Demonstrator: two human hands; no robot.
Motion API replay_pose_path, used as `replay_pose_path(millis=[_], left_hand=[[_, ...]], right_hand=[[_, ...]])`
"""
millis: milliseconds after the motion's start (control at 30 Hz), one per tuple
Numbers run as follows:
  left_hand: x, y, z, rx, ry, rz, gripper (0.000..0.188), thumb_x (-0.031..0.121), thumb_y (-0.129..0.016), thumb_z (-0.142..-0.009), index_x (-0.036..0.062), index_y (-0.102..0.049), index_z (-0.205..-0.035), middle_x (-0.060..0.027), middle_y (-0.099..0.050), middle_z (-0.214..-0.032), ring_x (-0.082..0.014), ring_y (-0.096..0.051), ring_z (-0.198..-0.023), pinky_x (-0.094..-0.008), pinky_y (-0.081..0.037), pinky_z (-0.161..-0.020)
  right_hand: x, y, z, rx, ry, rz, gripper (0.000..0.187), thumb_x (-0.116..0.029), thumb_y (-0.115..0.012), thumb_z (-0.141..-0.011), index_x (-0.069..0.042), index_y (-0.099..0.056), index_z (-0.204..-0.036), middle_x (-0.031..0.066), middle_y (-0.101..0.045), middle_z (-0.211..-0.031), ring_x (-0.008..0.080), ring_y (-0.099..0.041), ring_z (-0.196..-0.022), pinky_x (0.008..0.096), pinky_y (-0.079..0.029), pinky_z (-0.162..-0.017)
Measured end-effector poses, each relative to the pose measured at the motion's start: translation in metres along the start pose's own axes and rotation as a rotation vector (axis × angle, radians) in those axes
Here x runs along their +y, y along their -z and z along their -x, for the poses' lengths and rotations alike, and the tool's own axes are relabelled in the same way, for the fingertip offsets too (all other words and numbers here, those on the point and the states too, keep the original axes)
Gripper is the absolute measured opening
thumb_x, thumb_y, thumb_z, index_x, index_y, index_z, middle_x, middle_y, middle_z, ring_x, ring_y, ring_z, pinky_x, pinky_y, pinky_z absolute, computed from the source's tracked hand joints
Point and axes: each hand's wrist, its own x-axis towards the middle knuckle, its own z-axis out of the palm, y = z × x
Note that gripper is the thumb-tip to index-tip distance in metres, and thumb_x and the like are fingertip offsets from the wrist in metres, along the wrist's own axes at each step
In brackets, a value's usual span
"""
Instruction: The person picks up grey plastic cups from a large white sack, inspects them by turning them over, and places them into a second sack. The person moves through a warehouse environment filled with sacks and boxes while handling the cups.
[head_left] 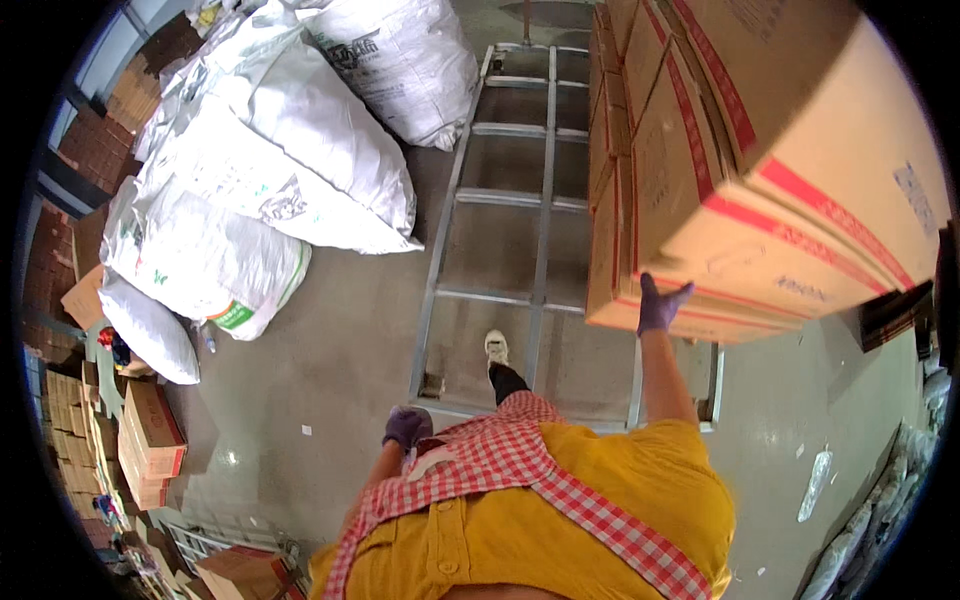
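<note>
My right hand point(660, 303), in a purple glove, reaches forward to the stacked cartons. Its thumb and fingers are spread against the lower edge of a brown carton point(700, 235) with red stripes. The stack stands on the right part of a metal frame platform point(541, 230). Beside the red-checked apron point(480, 445), my left hand point(408, 427), also gloved in purple, is curled closed. Whatever it may hold is hidden. One foot in a white shoe point(496, 348) is inside the frame's near section.
Large stuffed white sacks point(270, 150) are heaped at the left, close to the frame. Cartons point(152, 435) stand at the lower left, with another box point(245, 572) behind me. A clear plastic piece point(815, 487) lies on the floor at right, near wrapped bundles point(880, 515).
</note>
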Motion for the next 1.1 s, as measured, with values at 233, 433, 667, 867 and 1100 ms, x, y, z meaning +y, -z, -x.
replay_pose_path(millis=[233,433,667,867,1100], left_hand=[[0.104,0.128,-0.154,0.256,-0.094,-0.235,0.012,0.017,-0.055,-0.069,0.0065,-0.061,-0.070,-0.0102,-0.060,-0.072,-0.0238,-0.056,-0.066,-0.0352,-0.042,-0.061],[0.061,0.170,-0.188,0.195,0.055,-0.364,0.017,0.022,-0.055,-0.064,0.0070,-0.063,-0.064,-0.0140,-0.060,-0.064,-0.0240,-0.060,-0.065,-0.0359,-0.045,-0.062],[0.129,0.200,-0.297,-0.293,-0.121,-1.230,0.023,0.022,-0.050,-0.068,0.0072,-0.066,-0.074,-0.0141,-0.063,-0.077,-0.0233,-0.063,-0.071,-0.0355,-0.047,-0.062],[0.230,0.189,-0.478,-0.338,-0.091,-1.162,0.024,0.023,-0.052,-0.069,0.0082,-0.067,-0.081,-0.0162,-0.063,-0.088,-0.0244,-0.062,-0.083,-0.0334,-0.048,-0.074],[0.475,0.203,-0.583,-0.157,-0.254,0.325,0.011,0.015,-0.055,-0.076,0.0048,-0.059,-0.072,-0.0082,-0.059,-0.065,-0.0153,-0.058,-0.067,-0.0293,-0.046,-0.065]], right_hand=[[-0.005,-0.055,-0.020,0.112,-0.208,-0.461,0.099,-0.018,-0.075,-0.068,-0.003,-0.004,-0.135,0.0142,-0.030,-0.132,0.0232,-0.038,-0.112,0.0354,-0.033,-0.095],[-0.036,-0.075,-0.047,0.403,-0.440,-0.418,0.073,-0.016,-0.074,-0.069,-0.004,-0.025,-0.122,0.0141,-0.049,-0.113,0.0236,-0.052,-0.094,0.0343,-0.046,-0.079],[-0.054,-0.106,-0.042,0.637,-0.500,-0.294,0.060,-0.010,-0.069,-0.073,0.000,-0.031,-0.117,0.0155,-0.049,-0.116,0.0244,-0.052,-0.097,0.0379,-0.048,-0.082],[-0.081,-0.137,-0.052,0.756,-0.491,-0.245,0.057,-0.016,-0.065,-0.076,0.002,-0.035,-0.121,0.0169,-0.046,-0.121,0.0262,-0.050,-0.101,0.0369,-0.043,-0.087],[-0.058,-0.147,-0.056,0.818,-0.768,0.162,0.052,-0.018,-0.062,-0.078,-0.001,-0.038,-0.120,0.0132,-0.048,-0.117,0.0237,-0.051,-0.098,0.0352,-0.043,-0.084]])
